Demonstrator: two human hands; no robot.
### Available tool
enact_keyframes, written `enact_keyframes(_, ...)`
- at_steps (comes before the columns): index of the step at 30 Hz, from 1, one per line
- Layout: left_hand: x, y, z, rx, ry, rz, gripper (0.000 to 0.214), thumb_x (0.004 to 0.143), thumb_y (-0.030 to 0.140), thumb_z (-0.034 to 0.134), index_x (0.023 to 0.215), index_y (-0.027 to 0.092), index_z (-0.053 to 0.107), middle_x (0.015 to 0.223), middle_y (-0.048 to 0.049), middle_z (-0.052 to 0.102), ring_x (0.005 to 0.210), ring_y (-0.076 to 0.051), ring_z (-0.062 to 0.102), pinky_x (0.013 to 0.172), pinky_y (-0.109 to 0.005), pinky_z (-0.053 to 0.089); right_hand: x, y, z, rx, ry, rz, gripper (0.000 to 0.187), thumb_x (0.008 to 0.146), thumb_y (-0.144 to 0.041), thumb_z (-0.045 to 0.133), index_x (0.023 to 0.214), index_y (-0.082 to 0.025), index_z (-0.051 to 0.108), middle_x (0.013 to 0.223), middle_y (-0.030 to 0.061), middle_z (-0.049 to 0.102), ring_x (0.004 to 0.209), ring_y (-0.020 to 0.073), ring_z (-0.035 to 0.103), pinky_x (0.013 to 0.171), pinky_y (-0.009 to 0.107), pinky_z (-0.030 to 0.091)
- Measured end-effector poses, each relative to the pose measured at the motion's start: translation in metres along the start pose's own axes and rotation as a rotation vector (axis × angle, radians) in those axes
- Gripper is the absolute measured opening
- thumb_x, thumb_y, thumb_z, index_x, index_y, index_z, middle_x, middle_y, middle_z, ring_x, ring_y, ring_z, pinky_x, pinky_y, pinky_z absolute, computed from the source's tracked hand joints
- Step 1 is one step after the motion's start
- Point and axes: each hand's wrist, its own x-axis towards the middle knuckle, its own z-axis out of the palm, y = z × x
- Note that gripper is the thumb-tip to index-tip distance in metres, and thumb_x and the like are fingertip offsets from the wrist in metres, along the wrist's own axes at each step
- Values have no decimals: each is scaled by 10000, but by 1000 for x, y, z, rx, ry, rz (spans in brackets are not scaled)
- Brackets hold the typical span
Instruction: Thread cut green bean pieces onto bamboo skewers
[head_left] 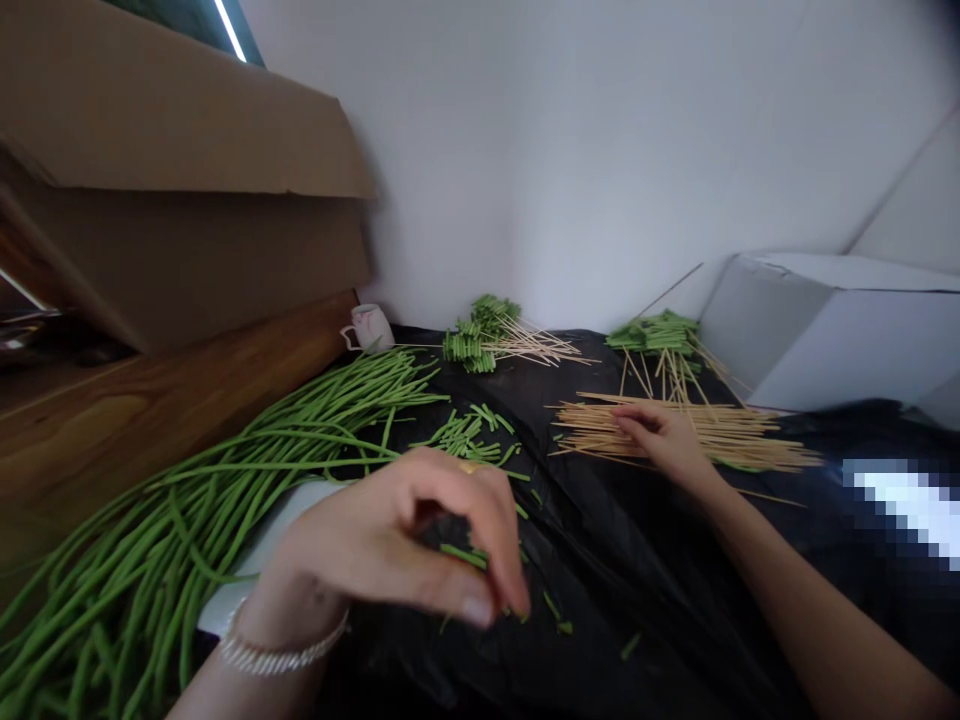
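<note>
My left hand (420,535) hovers over the black plastic sheet (592,610) with its fingers curled down and the thumb close to the fingertips. Whatever sits in that pinch is too small to make out. Cut green bean pieces (469,437) lie beyond and beneath it. On the right, my right hand (660,440) reaches into a pile of bamboo skewers (735,435), thumb and forefinger pinched at a skewer near the pile's left end. Long green beans (300,440) lie in a large heap to the left of my left hand, partly over a pale flat surface (281,525).
Bean-loaded skewers (480,335) lie at the back middle, and another bundle (664,335) at the back right beside a white box (832,320). A mug (371,328) stands by the wall. A cardboard box (195,250) and a wooden board (187,400) border the left.
</note>
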Motion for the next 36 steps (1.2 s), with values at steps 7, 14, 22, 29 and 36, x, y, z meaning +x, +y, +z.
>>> enact_keyframes(7,19,-26,-9,552,-302,-108,346,615,365,811,918,238,703,860,-11,616,787,-155,560,670,-236,428,-5,0,7,-465,-296,-231,211,817,-355,561,838,-216,718,842,39,713,771,198,624,733,351,470)
enact_keyframes(14,16,-42,-2,906,-273,-232,479,547,365,825,959,240,613,928,2,562,894,-196,511,732,-260,394,-11,-11,8,-681,-438,-287,181,844,-323,539,815,-222,687,843,40,680,797,192,589,723,307,411)
enact_keyframes(22,28,-56,4,945,-175,-198,293,673,274,722,940,222,612,935,-23,577,878,-196,530,724,-268,396,-14,-14,12,-809,-469,-353,168,856,-223,501,757,-201,634,816,56,633,819,190,556,728,291,382)
enact_keyframes(29,39,-66,3,1141,19,-147,161,716,166,608,873,195,630,894,-69,622,858,-231,571,719,-312,427,-15,-8,14,-837,-400,-387,220,905,-271,467,857,-200,670,863,70,665,869,204,588,773,307,410)
enact_keyframes(36,57,-68,-14,1190,167,-123,163,757,141,586,845,218,700,900,-76,671,887,-247,614,755,-329,450,-18,-11,18,-834,-300,-531,293,945,-306,410,878,-203,676,848,69,669,836,200,600,758,318,429)
